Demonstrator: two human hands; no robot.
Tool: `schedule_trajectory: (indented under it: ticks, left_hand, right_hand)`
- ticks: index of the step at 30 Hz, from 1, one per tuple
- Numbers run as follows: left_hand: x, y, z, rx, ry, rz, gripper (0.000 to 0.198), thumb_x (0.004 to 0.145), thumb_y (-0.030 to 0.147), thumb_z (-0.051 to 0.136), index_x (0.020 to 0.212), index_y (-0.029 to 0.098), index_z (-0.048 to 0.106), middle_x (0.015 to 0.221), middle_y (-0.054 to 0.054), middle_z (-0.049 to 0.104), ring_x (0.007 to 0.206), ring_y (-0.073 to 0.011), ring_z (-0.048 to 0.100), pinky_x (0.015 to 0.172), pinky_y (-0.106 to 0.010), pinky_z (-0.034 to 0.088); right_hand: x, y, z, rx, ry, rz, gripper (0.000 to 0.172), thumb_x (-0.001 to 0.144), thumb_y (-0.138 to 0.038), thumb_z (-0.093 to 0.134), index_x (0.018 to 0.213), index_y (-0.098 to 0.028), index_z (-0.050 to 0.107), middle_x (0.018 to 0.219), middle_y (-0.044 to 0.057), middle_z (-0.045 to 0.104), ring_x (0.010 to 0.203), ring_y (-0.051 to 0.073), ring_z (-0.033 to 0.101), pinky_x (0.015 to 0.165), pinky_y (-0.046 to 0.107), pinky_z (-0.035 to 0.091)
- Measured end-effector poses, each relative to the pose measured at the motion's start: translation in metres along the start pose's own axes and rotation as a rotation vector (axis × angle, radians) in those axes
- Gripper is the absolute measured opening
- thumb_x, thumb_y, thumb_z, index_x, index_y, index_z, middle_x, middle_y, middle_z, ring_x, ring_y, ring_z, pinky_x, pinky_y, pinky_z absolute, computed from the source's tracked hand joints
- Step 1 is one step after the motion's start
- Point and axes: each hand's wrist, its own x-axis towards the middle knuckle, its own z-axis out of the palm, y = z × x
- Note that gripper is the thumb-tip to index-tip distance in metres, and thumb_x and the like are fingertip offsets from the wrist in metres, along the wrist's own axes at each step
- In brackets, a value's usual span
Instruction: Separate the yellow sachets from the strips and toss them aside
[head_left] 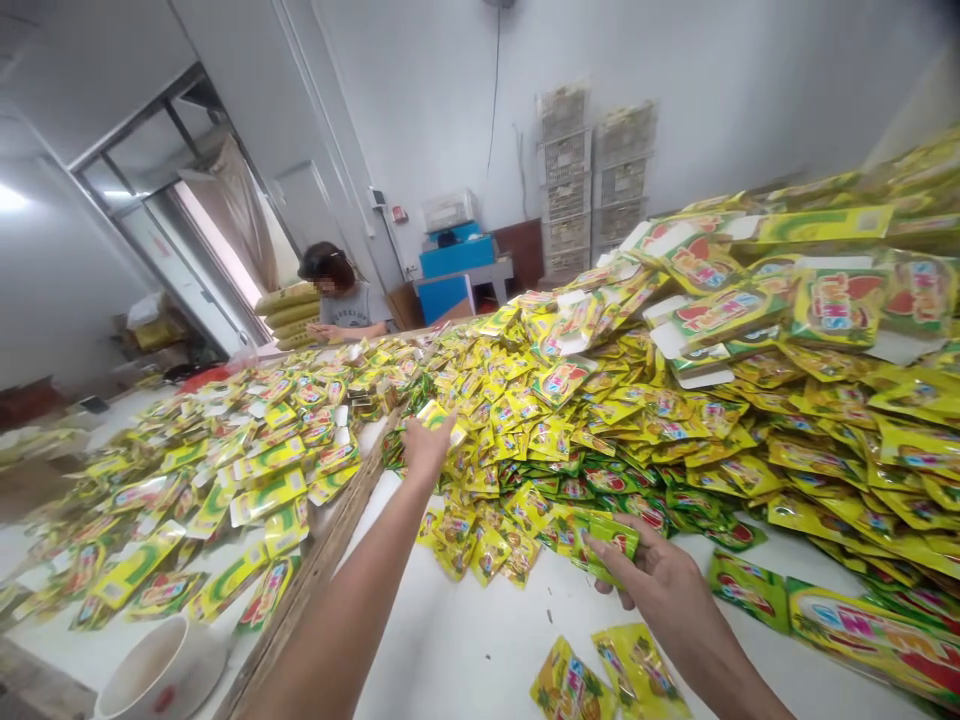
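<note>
My left hand [429, 445] reaches to the edge of the large pile of yellow sachets [525, 400], closed on a small yellow box [444, 417]. Nearer to me on the right, my right hand [649, 570] pinches a green sachet [606, 540] between thumb and fingers, above the white table [465, 650]. Loose yellow pineapple sachets [487, 548] lie between the two hands. Two more yellow sachets [574, 685] lie below my right hand.
A wooden strip [330, 560] divides the table; small yellow boxes [270, 460] are heaped left of it. A white cup [157, 675] stands at bottom left. Larger boxes [836, 300] top the right pile. A person [349, 300] sits at the far side, near stacked crates [566, 180].
</note>
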Motion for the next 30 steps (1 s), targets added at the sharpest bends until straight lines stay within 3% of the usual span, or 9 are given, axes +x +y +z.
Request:
schedule_trajectory:
  ticks: [4,7,10,13,16,18,23,27,30]
  left_hand:
    - [0.037,0.004,0.014,0.074,-0.02,-0.113,0.103,0.048,0.051,0.078,0.13,0.006,0.035,0.134,-0.034,0.037,0.119,-0.045,0.043,0.085,-0.047,0.042]
    - [0.03,-0.006,0.015,0.024,-0.053,-0.055,0.09,0.048,0.034,0.079,0.127,0.01,0.042,0.124,-0.028,0.052,0.111,-0.0421,0.051,0.083,-0.046,0.043]
    - [0.008,-0.025,0.002,-0.07,-0.103,0.033,0.06,0.061,0.027,0.067,0.118,0.016,0.054,0.103,-0.014,0.066,0.097,-0.031,0.061,0.077,-0.037,0.046]
    - [-0.026,-0.048,-0.006,-0.188,-0.205,0.113,0.036,0.072,0.027,0.051,0.104,0.017,0.063,0.092,-0.006,0.069,0.083,-0.0214,0.064,0.071,-0.029,0.047]
    - [-0.067,-0.07,-0.002,-0.229,-0.292,0.296,0.026,0.073,0.026,0.05,0.09,0.017,0.066,0.089,-0.005,0.068,0.081,-0.0197,0.063,0.073,-0.029,0.048]
    - [-0.092,-0.078,0.001,-0.114,-0.27,0.471,0.022,0.075,0.031,0.054,0.087,0.018,0.066,0.091,-0.007,0.067,0.087,-0.0216,0.062,0.079,-0.031,0.046]
    - [-0.136,-0.072,-0.006,0.263,-0.147,0.642,0.043,0.08,0.046,0.054,0.109,0.015,0.06,0.101,-0.015,0.063,0.099,-0.0288,0.057,0.088,-0.039,0.042]
    - [-0.157,-0.057,-0.006,0.514,-0.315,0.741,0.066,0.065,0.048,0.07,0.119,0.013,0.055,0.108,-0.018,0.059,0.103,-0.0352,0.052,0.087,-0.044,0.04]
    - [-0.152,-0.055,-0.001,0.532,-0.4,0.662,0.049,0.071,0.033,0.067,0.115,0.014,0.057,0.104,-0.017,0.062,0.101,-0.0337,0.054,0.085,-0.042,0.041]
  right_hand:
    - [-0.003,-0.002,0.004,-0.086,-0.06,-0.025,0.051,0.063,-0.054,0.06,0.1,-0.019,0.056,0.046,-0.009,0.039,0.05,0.018,0.055,0.049,0.028,0.041]
    - [-0.004,-0.001,0.005,-0.109,-0.065,-0.05,0.048,0.064,-0.054,0.058,0.097,-0.019,0.057,0.048,-0.009,0.032,0.05,0.016,0.049,0.051,0.028,0.042]
    - [-0.004,-0.003,0.001,-0.137,-0.071,-0.077,0.046,0.066,-0.053,0.057,0.097,-0.019,0.057,0.05,-0.008,0.033,0.051,0.014,0.044,0.05,0.027,0.039]
    - [-0.005,-0.006,0.0,-0.191,-0.135,-0.139,0.037,0.069,-0.049,0.056,0.09,-0.019,0.061,0.05,-0.008,0.035,0.049,0.013,0.039,0.048,0.025,0.032]
    - [-0.007,-0.005,0.002,-0.226,-0.225,-0.231,0.028,0.069,-0.043,0.059,0.083,-0.02,0.064,0.051,-0.006,0.043,0.05,0.012,0.038,0.048,0.024,0.03]
    - [-0.007,-0.002,0.003,-0.286,-0.23,-0.265,0.024,0.069,-0.04,0.059,0.082,-0.021,0.065,0.053,-0.005,0.048,0.051,0.012,0.039,0.049,0.023,0.029]
    - [0.002,0.006,-0.001,-0.456,-0.063,-0.235,0.021,0.069,-0.038,0.058,0.081,-0.022,0.065,0.05,-0.005,0.045,0.049,0.013,0.038,0.048,0.024,0.027]
    - [0.014,0.006,-0.012,-0.439,0.162,-0.169,0.029,0.07,-0.043,0.057,0.086,-0.019,0.064,0.054,-0.002,0.049,0.053,0.015,0.044,0.052,0.026,0.032]
    - [0.019,0.007,-0.02,-0.367,0.208,-0.159,0.035,0.068,-0.045,0.06,0.09,-0.017,0.063,0.059,-0.001,0.051,0.058,0.016,0.046,0.057,0.028,0.035]
